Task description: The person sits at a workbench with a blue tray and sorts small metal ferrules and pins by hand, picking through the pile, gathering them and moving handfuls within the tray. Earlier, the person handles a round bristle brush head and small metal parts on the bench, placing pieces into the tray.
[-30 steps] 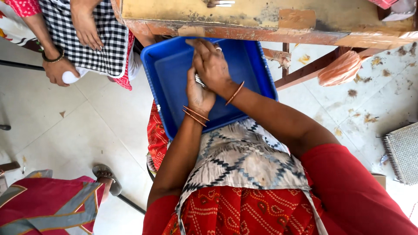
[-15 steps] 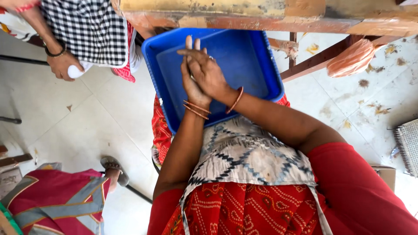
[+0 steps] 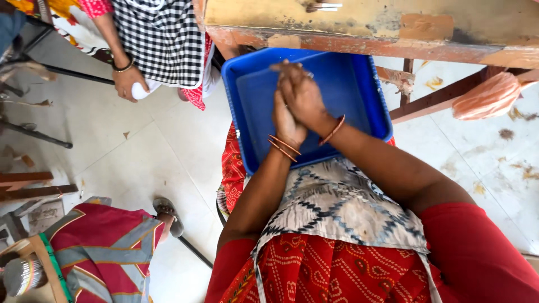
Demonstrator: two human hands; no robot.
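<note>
The two hands met palm to palm over the blue plastic tray (image 3: 359, 106), which rested on the person's lap with its far edge tucked under the worn wooden table (image 3: 393, 28). The left hand (image 3: 287, 120) lay behind, the right hand (image 3: 303, 95) pressed over it, fingers together and closed on something small and brownish that poked out at the fingertips; what it was I could not tell. It looked light and thin, perhaps pliable, the sort of thing best pinched between fingertips rather than gripped hard. The tray looked stiff and smooth-sided, easiest taken by its rim. No labels or printed packages showed near it. Off to the right an orange plastic bag (image 3: 487, 96) hung by the table's leg. To the left, another person's hand (image 3: 128, 84) held something small and white beside a black-and-white checked cloth (image 3: 163, 39).
</note>
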